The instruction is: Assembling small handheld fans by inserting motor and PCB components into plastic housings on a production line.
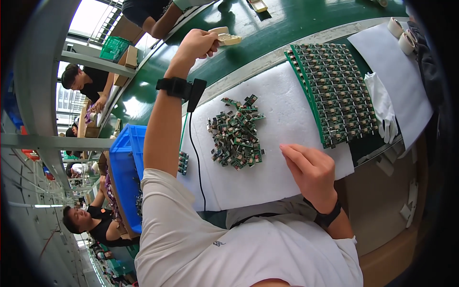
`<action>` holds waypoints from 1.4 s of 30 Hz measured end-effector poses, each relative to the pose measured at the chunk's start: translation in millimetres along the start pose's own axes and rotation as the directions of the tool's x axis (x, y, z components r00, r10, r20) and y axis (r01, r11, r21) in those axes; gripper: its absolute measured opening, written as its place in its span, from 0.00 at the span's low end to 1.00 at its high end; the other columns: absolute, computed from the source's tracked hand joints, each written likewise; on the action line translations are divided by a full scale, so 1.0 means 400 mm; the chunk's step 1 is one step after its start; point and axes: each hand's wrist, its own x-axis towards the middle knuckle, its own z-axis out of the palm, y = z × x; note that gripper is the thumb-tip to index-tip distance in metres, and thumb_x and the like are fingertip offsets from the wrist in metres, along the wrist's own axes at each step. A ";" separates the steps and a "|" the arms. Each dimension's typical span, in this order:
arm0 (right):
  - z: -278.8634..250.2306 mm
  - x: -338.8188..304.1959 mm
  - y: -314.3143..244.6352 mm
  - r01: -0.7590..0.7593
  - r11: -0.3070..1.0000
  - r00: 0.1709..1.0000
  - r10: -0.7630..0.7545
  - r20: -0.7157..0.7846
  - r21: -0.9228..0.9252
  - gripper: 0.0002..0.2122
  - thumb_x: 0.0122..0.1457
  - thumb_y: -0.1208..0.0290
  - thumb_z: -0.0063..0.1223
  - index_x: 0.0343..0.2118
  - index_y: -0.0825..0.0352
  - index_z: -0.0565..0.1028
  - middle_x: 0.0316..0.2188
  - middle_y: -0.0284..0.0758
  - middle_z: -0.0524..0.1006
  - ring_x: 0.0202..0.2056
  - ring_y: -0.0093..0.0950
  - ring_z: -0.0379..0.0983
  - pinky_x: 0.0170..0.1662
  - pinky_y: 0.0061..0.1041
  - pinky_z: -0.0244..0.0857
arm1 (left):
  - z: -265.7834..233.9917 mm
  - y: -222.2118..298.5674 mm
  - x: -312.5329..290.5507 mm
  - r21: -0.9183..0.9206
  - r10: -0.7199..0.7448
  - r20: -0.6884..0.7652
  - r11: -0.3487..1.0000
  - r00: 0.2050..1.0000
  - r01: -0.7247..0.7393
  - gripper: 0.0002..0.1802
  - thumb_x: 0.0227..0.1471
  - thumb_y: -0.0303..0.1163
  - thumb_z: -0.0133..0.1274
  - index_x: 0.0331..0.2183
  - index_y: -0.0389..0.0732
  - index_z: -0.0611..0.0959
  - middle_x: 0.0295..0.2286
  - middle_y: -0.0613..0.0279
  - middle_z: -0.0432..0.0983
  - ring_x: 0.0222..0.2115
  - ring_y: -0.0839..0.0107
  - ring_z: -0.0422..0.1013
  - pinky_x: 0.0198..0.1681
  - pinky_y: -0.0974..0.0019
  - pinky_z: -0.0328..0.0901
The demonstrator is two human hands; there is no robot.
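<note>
Stretched out over the green belt, my left hand (198,44) is closed on a cream-coloured plastic piece (229,39), whose exact kind I cannot make out. My right hand (311,172) hovers above the white foam sheet (282,122), its fingers pressed together and the thumb hidden; nothing shows at the fingertips. Between my arms lies a loose heap of small green circuit boards (236,136) with metal connectors. To the right of the heap, panels of joined circuit boards (334,93) lie stacked.
A blue bin (126,162) stands left of my left arm, near a small circuit-board strip (183,163). A white glove (382,105) and tape rolls (406,42) lie at the right. A black cable (195,158) crosses the foam. Co-workers sit along the left.
</note>
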 end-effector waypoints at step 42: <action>0.215 -0.177 -0.217 -0.090 0.996 0.989 0.091 -0.117 0.010 0.13 0.56 0.78 0.64 0.45 0.64 0.80 0.38 0.33 0.80 0.22 0.18 0.68 0.23 0.19 0.59 | 0.246 -0.287 -0.978 -0.063 0.443 -0.235 0.881 0.865 -0.468 0.05 0.57 0.25 0.58 0.33 0.37 0.77 0.29 0.55 0.76 0.25 0.55 0.74 0.26 0.57 0.69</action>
